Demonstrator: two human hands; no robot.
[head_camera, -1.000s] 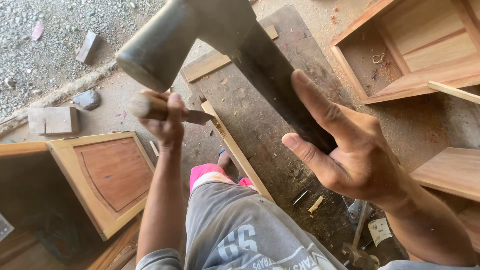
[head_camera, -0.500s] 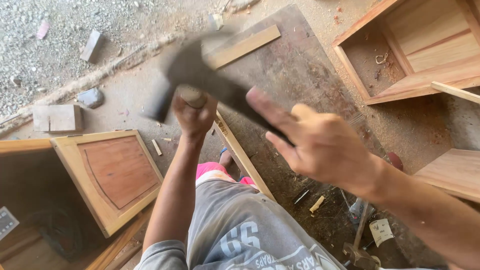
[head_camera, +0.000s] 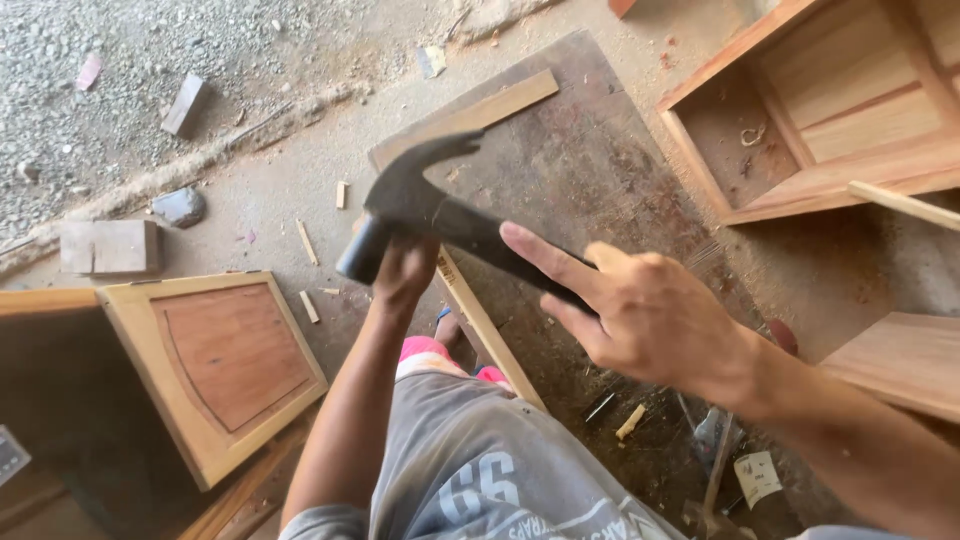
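Fingers of my right hand (head_camera: 650, 320) wrap the hammer (head_camera: 420, 205) handle loosely, index extended; left hand (head_camera: 403, 272) is curled below the head, on something hidden. Hammer raised over the wooden strip (head_camera: 487, 330). Risk: loose grip, head glances onto left fingers. Handle end hidden.

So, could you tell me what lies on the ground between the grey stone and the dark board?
In the head view, between the grey stone and the dark board lies dusty concrete with small wood offcuts scattered on it; nothing larger.
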